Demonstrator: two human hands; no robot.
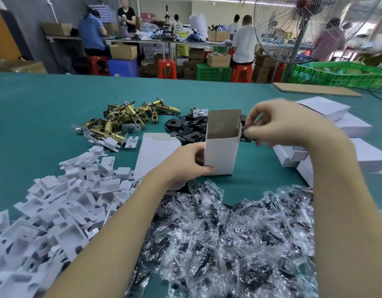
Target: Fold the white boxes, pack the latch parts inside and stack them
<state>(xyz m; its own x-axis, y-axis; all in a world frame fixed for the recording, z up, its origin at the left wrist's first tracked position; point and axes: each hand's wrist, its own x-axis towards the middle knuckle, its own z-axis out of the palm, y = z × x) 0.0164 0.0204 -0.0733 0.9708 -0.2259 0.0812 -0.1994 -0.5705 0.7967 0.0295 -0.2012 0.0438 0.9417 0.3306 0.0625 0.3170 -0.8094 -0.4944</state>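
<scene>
A white box (pixel 223 151) stands upright on the green table (pixel 46 100), its top flap raised and its mouth open. My left hand (pixel 185 162) grips its lower left side. My right hand (pixel 278 123) hovers just right of the box mouth and pinches a black plate (pixel 247 134) over the pile of black plates (pixel 185 127). Brass latch bodies (pixel 129 119) lie in a heap behind. A stack of flat unfolded boxes (pixel 155 153) lies left of the upright box. Closed white boxes (pixel 353 134) are stacked at the right.
White plastic inserts (pixel 50 211) spread over the near left. Clear bags of dark screws (pixel 228 233) fill the near middle. A cardboard sheet (pixel 314 89) and green crates (pixel 340 74) sit at the far right, beside a standing fan (pixel 301 29). Several people work at benches behind.
</scene>
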